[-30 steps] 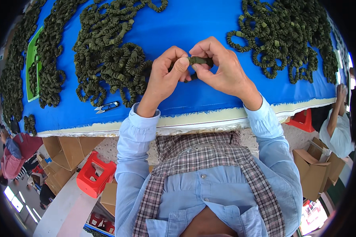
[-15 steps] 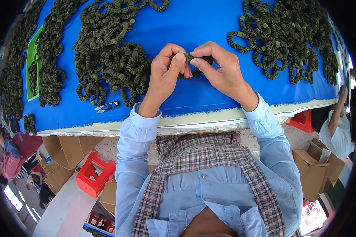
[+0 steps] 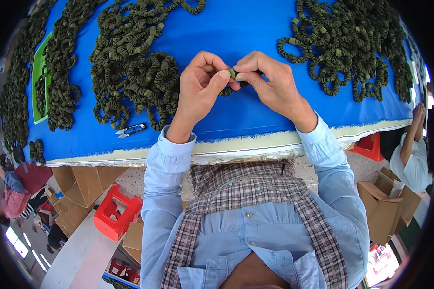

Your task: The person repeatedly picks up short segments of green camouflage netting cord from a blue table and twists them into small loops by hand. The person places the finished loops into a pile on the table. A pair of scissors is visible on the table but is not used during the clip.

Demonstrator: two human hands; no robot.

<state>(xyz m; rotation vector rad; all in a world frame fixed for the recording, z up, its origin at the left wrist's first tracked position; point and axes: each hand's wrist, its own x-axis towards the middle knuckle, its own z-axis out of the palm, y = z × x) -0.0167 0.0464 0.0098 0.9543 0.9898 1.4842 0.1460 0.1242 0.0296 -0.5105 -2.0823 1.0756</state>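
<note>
Between my two hands, over the blue table cover, is a dark green scrunchie (image 3: pixel 232 73), mostly hidden by my fingers. My left hand (image 3: pixel 201 86) pinches it with thumb and forefinger. From the other side, my right hand (image 3: pixel 269 83) pinches the same scrunchie close to the left fingertips. To the left of my hands lies a big pile of dark green scrunchies (image 3: pixel 135 67), and another pile (image 3: pixel 345 43) spreads out to the right. A small pair of thread snips (image 3: pixel 131 130) rests on the cover below the left pile.
The blue-covered table (image 3: pixel 212 123) has a frayed cloth edge in front of me. A green tray (image 3: pixel 39 79) sits among scrunchies at far left. Below are a red stool (image 3: pixel 116 212) and cardboard boxes (image 3: pixel 82 183). A co-worker's arms (image 3: pixel 412 132) reach the table at right.
Both hands stay pinched on the scrunchie, with the held part shifted slightly right and down. The fingers of my left hand have rolled a little. The co-worker's hands at right have moved slightly.
</note>
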